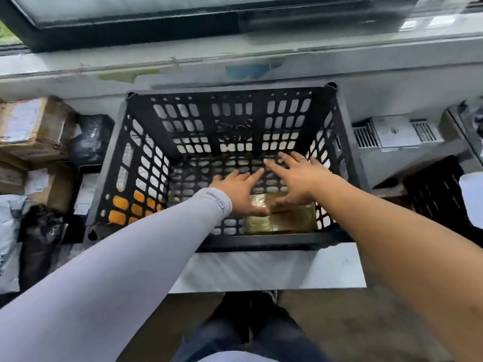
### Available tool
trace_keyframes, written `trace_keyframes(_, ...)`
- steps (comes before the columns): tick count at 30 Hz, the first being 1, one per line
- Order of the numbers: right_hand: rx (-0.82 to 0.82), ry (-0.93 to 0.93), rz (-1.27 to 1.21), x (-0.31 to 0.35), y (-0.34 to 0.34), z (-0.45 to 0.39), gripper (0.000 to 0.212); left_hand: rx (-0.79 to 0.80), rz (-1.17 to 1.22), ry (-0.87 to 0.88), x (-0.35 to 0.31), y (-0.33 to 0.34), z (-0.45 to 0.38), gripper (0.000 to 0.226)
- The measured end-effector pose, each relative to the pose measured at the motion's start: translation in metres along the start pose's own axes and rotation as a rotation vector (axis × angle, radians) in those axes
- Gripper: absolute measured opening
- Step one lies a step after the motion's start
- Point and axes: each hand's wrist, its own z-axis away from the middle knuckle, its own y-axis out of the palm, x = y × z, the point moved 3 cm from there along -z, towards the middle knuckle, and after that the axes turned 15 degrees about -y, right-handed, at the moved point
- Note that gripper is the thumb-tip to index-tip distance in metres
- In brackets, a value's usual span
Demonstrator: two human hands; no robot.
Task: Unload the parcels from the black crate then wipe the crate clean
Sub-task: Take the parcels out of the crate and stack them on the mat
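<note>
Hands partly hide the yellowish parcel.

crate: black perforated plastic, matt
parcel in crate: glossy yellowish wrap
boxes: brown cardboard, matt, paper labels
bag: shiny black plastic film
sleeve: smooth pale-grey cloth

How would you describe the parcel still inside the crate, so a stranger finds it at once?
Find the black crate in the middle. On its floor, by the near wall, lies a flat parcel under both hands. It alone is shiny, yellowish, and inside the crate.
</note>
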Motion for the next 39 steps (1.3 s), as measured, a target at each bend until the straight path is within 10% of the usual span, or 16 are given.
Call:
trace_keyframes(9, 0.197, -0.022, 0.045, 0.004, 0.03, -0.01, 0.149, 0.097, -0.129, 0.126, -0.016, 0.033, -0.016, 0.13)
trace_keyframes(23, 0.227, 0.046, 0.061, 0.011, 0.037, -0.005, 0.159, -0.05, -0.181, 0.119, -0.001, 0.027, -0.011, 0.107)
trace_keyframes(39, 0.139, 0.107, 0.078, 0.007, 0.03, -0.005, 0.142, -0.071, -0.104, -0.007, 0.003, 0.029, -0.017, 0.129)
